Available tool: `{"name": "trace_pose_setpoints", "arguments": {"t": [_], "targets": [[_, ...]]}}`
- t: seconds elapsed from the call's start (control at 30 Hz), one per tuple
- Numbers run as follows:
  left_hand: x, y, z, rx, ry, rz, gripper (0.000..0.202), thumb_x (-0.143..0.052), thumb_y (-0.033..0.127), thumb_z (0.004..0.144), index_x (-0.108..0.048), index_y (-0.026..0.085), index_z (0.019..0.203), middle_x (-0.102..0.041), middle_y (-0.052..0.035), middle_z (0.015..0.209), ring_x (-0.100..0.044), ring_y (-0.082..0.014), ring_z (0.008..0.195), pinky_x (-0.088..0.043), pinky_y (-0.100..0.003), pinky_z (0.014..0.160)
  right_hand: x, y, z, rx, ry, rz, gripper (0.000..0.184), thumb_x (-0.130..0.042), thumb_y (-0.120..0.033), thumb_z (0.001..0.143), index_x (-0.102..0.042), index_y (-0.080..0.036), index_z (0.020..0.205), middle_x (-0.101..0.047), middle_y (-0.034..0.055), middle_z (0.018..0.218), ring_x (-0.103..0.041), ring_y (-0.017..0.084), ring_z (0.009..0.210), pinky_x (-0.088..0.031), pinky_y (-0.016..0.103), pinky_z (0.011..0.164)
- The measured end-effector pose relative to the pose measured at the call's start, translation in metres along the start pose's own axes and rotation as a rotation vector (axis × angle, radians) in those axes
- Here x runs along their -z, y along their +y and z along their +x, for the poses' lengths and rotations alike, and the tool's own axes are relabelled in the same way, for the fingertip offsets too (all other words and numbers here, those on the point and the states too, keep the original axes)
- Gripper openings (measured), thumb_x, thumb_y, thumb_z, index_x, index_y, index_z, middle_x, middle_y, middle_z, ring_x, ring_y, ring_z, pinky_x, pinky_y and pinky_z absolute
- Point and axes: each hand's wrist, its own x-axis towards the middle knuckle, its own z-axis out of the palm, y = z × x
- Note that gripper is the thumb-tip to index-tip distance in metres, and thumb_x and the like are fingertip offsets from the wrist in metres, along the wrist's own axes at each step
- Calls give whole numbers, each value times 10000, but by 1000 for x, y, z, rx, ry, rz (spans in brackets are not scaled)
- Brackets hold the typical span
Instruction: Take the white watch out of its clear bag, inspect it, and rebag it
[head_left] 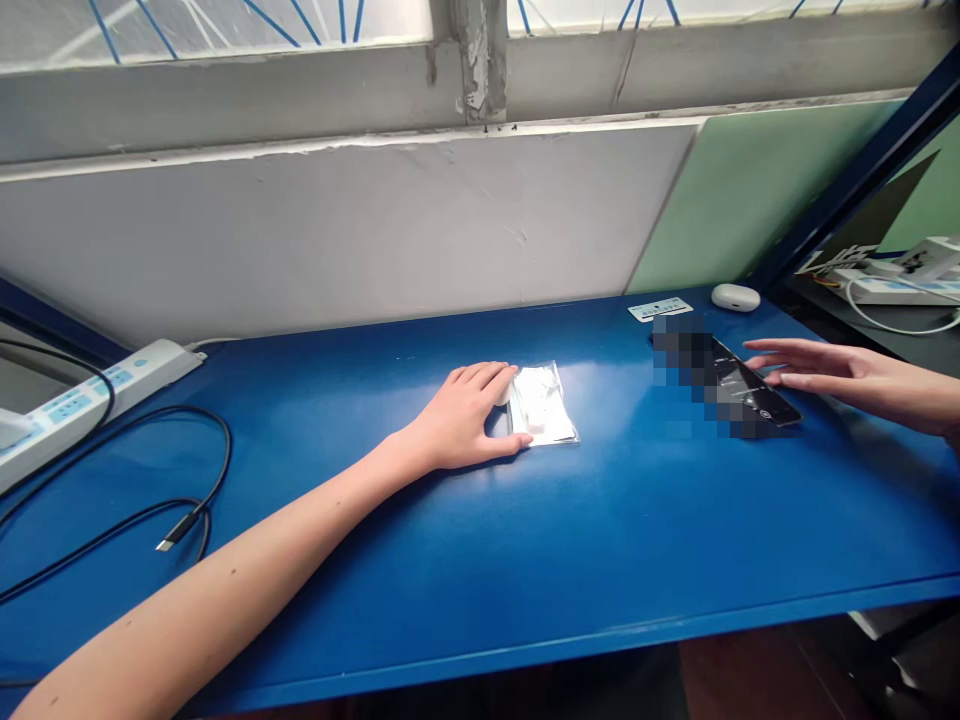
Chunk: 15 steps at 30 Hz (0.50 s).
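Observation:
My left hand point(474, 415) reaches to the middle of the blue table, at the left edge of a small clear plastic bag point(544, 405) with white contents. Its thumb presses the lower corner while the fingers curl over the upper left side. A bit of white shows under those fingers; I cannot make out what it is. On the right, my right hand point(832, 375) is open, fingers stretched out just beside a black smartphone point(750, 385) lying on the table. Part of the phone is blurred into blocks.
A white card point(660, 309) and a white rounded case point(735, 297) lie near the back right edge. At left are a white power strip point(97, 405) and a black cable point(225, 440) with its plug point(176, 532). A wall point(360, 230) borders the blue table point(600, 560).

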Motion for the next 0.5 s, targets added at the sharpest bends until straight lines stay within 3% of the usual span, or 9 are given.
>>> {"name": "trace_pose_setpoints", "arguments": {"t": [0.3,0.5], "targets": [[-1,-1,-1,-10,-15,24,898,-602,646,853,-365,81,1509,-421,-203,1542,-361,-353,1441,-280,-483,1179,-6,3,0,48,7,5,756,-842,-431,657,-579,-480,1365,-633,81,1400,-679,358,1136,-631,387,814],[0,0,-1,-3,-1,11,844,-603,642,852,-383,148,1501,-433,-180,1539,-380,-362,1428,-301,-506,1159,-9,-3,4,2,88,-13,566,-724,-515,786,-608,-445,1336,-675,54,1347,-649,336,1193,-607,382,873]]}}
